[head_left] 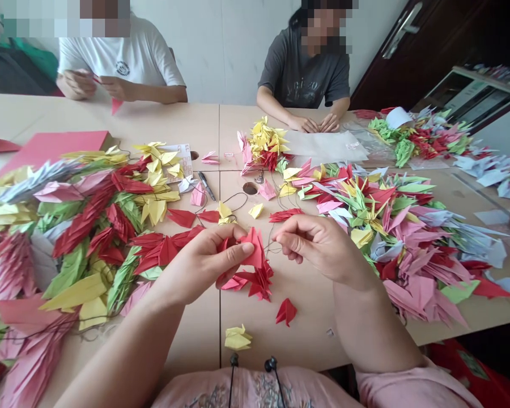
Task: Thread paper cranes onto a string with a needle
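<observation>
Head view, left to right: a heap of folded paper pieces (68, 226) on the desk (310, 328), the left hand (204, 263) pinching a red folded paper (254, 252) above the desk's middle, the right hand (321, 246) pinched on a thin thread (273, 245), and a co-worker's grey shirt (325, 79) with unreadable lettering.

Red folded paper piece (254, 249), yellow folded piece (237, 338), beige table (306, 323), pink sleeve (412, 388), grey shirt (301, 73), white shirt (140, 56)
</observation>
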Action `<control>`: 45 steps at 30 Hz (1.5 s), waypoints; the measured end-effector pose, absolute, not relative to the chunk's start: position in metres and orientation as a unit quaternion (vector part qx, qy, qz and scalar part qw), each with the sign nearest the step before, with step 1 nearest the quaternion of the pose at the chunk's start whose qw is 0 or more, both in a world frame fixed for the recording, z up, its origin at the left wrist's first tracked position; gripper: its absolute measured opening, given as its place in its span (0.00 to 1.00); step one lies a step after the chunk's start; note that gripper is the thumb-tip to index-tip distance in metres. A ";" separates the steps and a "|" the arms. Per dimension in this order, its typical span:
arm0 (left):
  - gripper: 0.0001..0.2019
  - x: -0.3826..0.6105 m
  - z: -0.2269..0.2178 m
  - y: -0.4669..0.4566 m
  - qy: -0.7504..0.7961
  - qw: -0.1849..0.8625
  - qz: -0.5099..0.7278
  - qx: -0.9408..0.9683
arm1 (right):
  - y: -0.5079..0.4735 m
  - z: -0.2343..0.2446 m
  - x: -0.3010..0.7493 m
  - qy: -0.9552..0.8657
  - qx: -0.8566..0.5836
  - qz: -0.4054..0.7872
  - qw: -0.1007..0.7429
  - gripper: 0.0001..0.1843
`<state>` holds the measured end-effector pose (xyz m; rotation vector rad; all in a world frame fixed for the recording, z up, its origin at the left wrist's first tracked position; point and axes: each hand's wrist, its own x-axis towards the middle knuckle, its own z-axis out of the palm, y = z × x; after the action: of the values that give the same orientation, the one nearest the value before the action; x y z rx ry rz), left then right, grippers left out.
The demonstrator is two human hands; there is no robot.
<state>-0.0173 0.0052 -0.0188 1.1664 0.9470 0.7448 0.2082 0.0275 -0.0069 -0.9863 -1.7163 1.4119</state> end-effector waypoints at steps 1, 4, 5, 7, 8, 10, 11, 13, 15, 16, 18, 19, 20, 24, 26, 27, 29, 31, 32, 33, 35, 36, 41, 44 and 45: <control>0.15 -0.018 -0.019 0.005 0.409 0.675 0.335 0.515 | 0.028 -0.006 0.210 -0.661 -0.375 0.545 0.353 0.12; 0.12 -0.018 -0.018 0.005 0.398 0.669 0.337 0.530 | 0.029 -0.005 0.213 -0.641 -0.355 0.570 0.372 0.14; 0.11 -0.018 -0.017 0.004 0.404 0.652 0.340 0.543 | 0.030 -0.005 0.213 -0.630 -0.345 0.584 0.379 0.14; 0.09 -0.016 -0.015 0.003 0.432 0.593 0.350 0.583 | 0.030 -0.006 0.213 -0.607 -0.325 0.612 0.389 0.15; 0.08 -0.015 -0.015 0.003 0.452 0.551 0.353 0.606 | 0.030 -0.006 0.213 -0.597 -0.315 0.624 0.393 0.15; 0.05 -0.013 -0.015 0.002 0.495 0.454 0.353 0.651 | 0.030 -0.008 0.212 -0.578 -0.299 0.641 0.407 0.14; 0.03 -0.012 -0.015 0.001 0.513 0.408 0.351 0.669 | 0.030 -0.009 0.211 -0.569 -0.292 0.647 0.415 0.14; 0.02 -0.011 -0.014 0.000 0.531 0.340 0.343 0.696 | 0.031 -0.009 0.209 -0.560 -0.280 0.652 0.427 0.14; 0.05 -0.011 -0.012 -0.002 0.528 0.326 0.339 0.707 | 0.031 -0.008 0.207 -0.569 -0.280 0.646 0.425 0.14; 0.08 -0.011 -0.010 -0.003 0.524 0.343 0.337 0.703 | 0.030 -0.007 0.205 -0.580 -0.285 0.636 0.421 0.14; 0.15 -0.011 -0.006 -0.005 0.510 0.408 0.336 0.679 | 0.029 -0.004 0.201 -0.607 -0.300 0.614 0.405 0.14; 0.18 -0.011 -0.004 -0.006 0.501 0.444 0.334 0.664 | 0.027 -0.003 0.198 -0.616 -0.308 0.606 0.397 0.14; 0.19 -0.010 -0.003 -0.007 0.490 0.476 0.333 0.650 | 0.026 -0.001 0.196 -0.624 -0.314 0.602 0.387 0.14; 0.09 -0.005 -0.006 -0.008 0.451 0.561 0.349 0.600 | 0.022 0.001 0.189 -0.634 -0.312 0.612 0.356 0.16; 0.09 -0.003 -0.007 -0.008 0.429 0.598 0.357 0.576 | 0.023 -0.001 0.191 -0.633 -0.302 0.618 0.355 0.16; 0.10 -0.004 -0.008 -0.007 0.417 0.615 0.356 0.567 | 0.023 -0.003 0.195 -0.629 -0.293 0.626 0.356 0.16; 0.10 -0.007 -0.008 -0.006 0.404 0.641 0.351 0.550 | 0.026 -0.006 0.208 -0.613 -0.287 0.640 0.365 0.17; 0.10 -0.012 -0.008 -0.004 0.413 0.657 0.358 0.519 | 0.028 -0.008 0.228 -0.590 -0.321 0.629 0.392 0.22; 0.10 -0.015 -0.008 -0.002 0.416 0.665 0.365 0.501 | 0.029 -0.009 0.240 -0.579 -0.359 0.604 0.414 0.25; 0.10 -0.017 -0.008 -0.001 0.418 0.673 0.374 0.482 | 0.029 -0.009 0.253 -0.571 -0.394 0.577 0.431 0.28; 0.09 -0.019 -0.005 0.002 0.424 0.685 0.389 0.446 | 0.025 -0.010 0.279 -0.560 -0.448 0.530 0.453 0.30; 0.07 -0.018 -0.003 0.003 0.435 0.687 0.397 0.426 | 0.022 -0.011 0.291 -0.558 -0.473 0.506 0.457 0.30; 0.05 -0.006 0.014 0.003 0.491 0.682 0.428 0.333 | -0.011 -0.043 0.326 -0.598 -0.595 0.417 0.338 0.19; 0.07 0.001 0.018 0.005 0.489 0.675 0.446 0.326 | -0.031 -0.074 0.326 -0.632 -0.630 0.376 0.250 0.12; 0.07 0.002 0.018 0.007 0.474 0.675 0.455 0.335 | -0.035 -0.083 0.325 -0.641 -0.636 0.365 0.227 0.10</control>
<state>0.0022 0.0067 0.0183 0.7547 1.0666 1.0243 0.3245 -0.0351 -0.0832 -1.7513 -1.7667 1.0042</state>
